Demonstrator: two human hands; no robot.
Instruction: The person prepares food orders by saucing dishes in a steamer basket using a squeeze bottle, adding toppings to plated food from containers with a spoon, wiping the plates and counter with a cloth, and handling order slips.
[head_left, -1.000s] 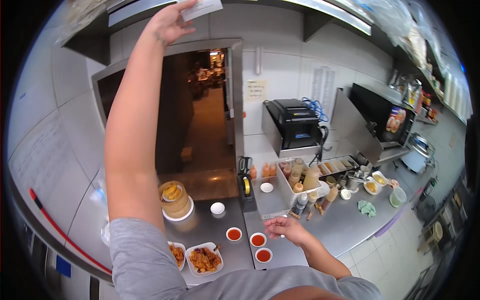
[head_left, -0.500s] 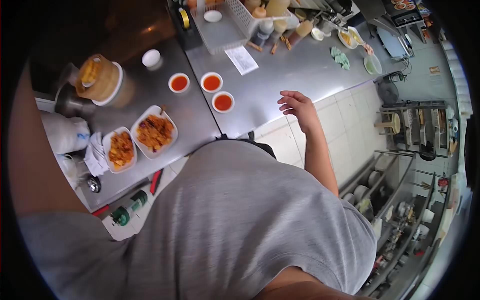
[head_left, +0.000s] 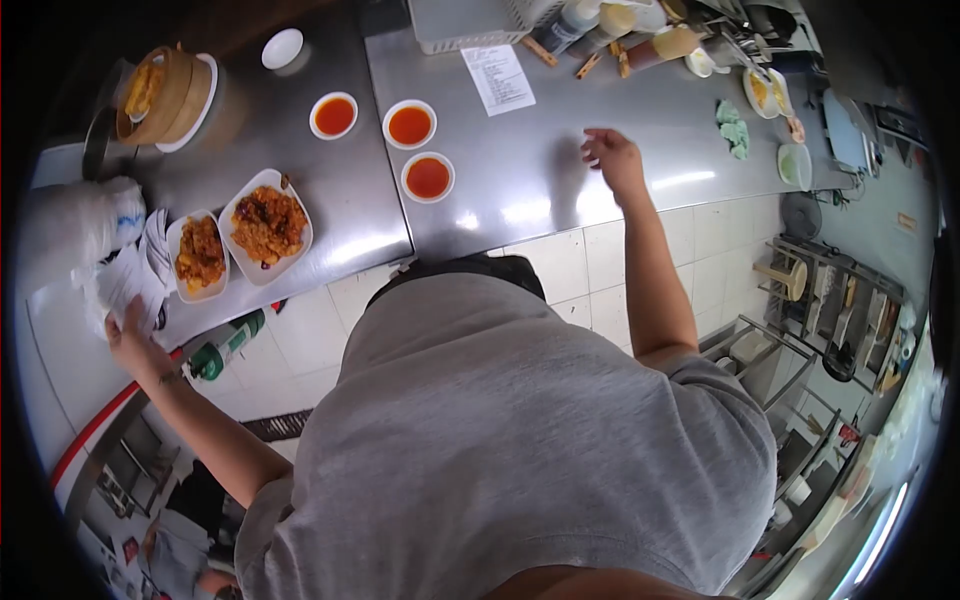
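My left hand (head_left: 136,343) is at the counter's left end, fingers closed on the edge of a white paper slip (head_left: 128,280). More folded papers (head_left: 155,243) lie beside it, against a white plastic bag (head_left: 85,220). Close by stand a smaller white dish of saucy fried food (head_left: 200,258) and a larger white dish of it (head_left: 268,228). My right hand (head_left: 613,160) hovers over the steel counter, its fingers loosely bent and apart, holding nothing. Three small bowls of red sauce (head_left: 333,116) (head_left: 410,125) (head_left: 428,177) sit mid-counter.
A bamboo steamer (head_left: 180,95) sits on a white plate at the far left, near a small white bowl (head_left: 283,48). A printed receipt (head_left: 498,80) lies below a plastic basket (head_left: 470,28). Sauce bottles (head_left: 610,28) and a green cloth (head_left: 732,130) are farther right. Someone in grey (head_left: 180,550) appears lower left.
My left arm, earlier reaching up along the left edge with its hand unseen, has come down to the papers. My right hand stays over the counter, fingers more bent. The view has shifted.
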